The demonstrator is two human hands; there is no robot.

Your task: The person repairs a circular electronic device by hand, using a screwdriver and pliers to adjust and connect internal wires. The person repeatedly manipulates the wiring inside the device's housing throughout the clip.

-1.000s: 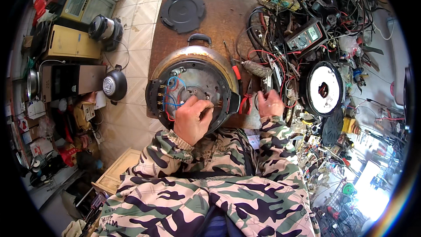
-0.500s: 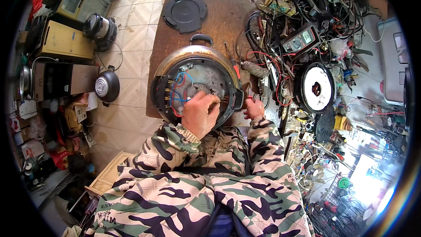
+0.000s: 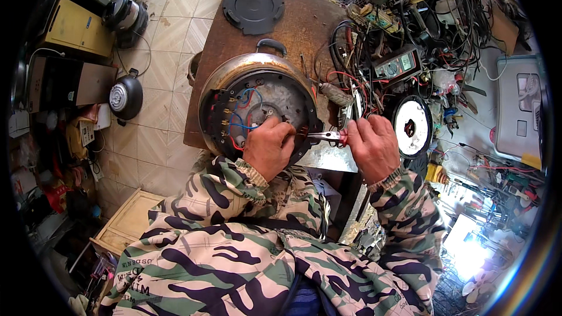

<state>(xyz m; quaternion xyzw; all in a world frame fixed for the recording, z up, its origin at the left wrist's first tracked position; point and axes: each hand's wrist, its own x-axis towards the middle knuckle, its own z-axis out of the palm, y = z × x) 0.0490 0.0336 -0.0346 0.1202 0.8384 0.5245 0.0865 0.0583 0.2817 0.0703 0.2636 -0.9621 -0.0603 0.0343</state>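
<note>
An upturned round electric cooker [image 3: 211, 76] lies on the table with its base uncovered. Blue and red wires [image 3: 239, 118] run inside it beside a row of brass terminals. My left hand [image 3: 269, 147] reaches over the near rim into the base, thumb and fingers pinched together; what they hold is hidden. On the right, my right hand [image 3: 373, 145] grips a pair of red-handled pliers [image 3: 330, 136]. The metal jaws point left and lie over the cooker's right rim, near the handle there, short of my left fingers.
A black round base cover [image 3: 253, 9] lies at the table's far end. Right of the cooker are a multimeter [image 3: 398, 65], tangled cables [image 3: 345, 41] and a white-centred ring part [image 3: 412, 127]. On the tiled floor [image 3: 155, 102] at left stands a dark pot [image 3: 126, 95].
My right hand has risen and moved right, and the pliers now point left over the cooker's rim. My left hand stays in the base. The whole view has shifted slightly.
</note>
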